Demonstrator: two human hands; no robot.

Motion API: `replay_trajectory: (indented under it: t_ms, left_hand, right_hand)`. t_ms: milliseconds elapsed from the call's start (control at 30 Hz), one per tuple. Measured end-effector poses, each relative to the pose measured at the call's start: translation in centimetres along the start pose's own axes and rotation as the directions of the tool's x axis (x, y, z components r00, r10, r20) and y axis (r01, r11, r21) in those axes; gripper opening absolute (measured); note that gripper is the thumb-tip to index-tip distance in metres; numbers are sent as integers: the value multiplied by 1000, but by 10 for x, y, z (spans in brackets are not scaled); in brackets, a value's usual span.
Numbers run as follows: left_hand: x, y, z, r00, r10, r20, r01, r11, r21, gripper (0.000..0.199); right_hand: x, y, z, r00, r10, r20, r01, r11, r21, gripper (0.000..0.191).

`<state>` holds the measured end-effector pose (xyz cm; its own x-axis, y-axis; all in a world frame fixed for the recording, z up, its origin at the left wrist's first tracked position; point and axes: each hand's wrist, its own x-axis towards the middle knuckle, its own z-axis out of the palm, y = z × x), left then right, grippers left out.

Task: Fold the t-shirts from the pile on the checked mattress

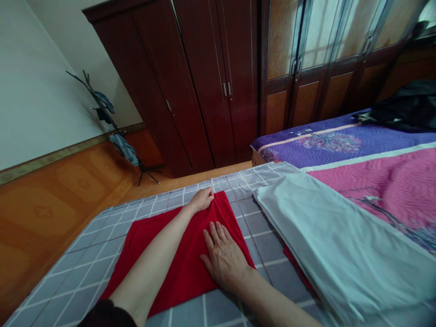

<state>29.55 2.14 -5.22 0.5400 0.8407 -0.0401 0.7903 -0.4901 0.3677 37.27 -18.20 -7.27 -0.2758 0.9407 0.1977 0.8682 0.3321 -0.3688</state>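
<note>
A red cloth (190, 268), folded flat, lies on a grey checked bedspread (102, 240). At its far edge, close to the right corner, the fingers of my left hand (202, 200) are closed on the fabric. My right hand (226, 259) rests palm down on the cloth near its right edge, fingers stretched out and slightly apart. My left forearm crosses over part of the cloth. To the right of it lies a pale grey-green folded cloth (334, 236), with a strip of red showing from under its left side.
A purple and pink quilted bedcover (327, 141) spreads to the right, with a dark garment (402, 109) on it. Beyond the bed stand dark red wardrobes (194, 86) and a panelled cabinet (309, 100). A coat stand (117, 131) with clothes is at the left wall.
</note>
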Motion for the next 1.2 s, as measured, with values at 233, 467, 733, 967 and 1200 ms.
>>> replay_trajectory:
  t_ms: [233, 467, 733, 967, 1200]
  left_hand:
    - [-25, 13, 18, 955, 95, -282, -82, 995, 56, 7]
    - [-57, 14, 26, 933, 228, -277, -221, 974, 56, 14]
    - [-78, -12, 23, 954, 288, -85, -283, 957, 63, 52]
    - [-92, -49, -1, 977, 213, 32, -215, 962, 167, 65]
    - [-146, -92, -14, 996, 78, -33, -69, 975, 213, 62]
  right_hand:
    - [0, 1, 9, 996, 81, -23, -81, 997, -13, 68]
    - [2, -2, 5, 994, 106, -7, -107, 991, -85, 71]
    - [5, -1, 8, 994, 105, -2, -104, 977, -184, 68]
    - [6, 6, 20, 996, 53, -75, -69, 968, -241, 67]
    - [7, 14, 33, 986, -15, -169, -35, 955, -294, 65]
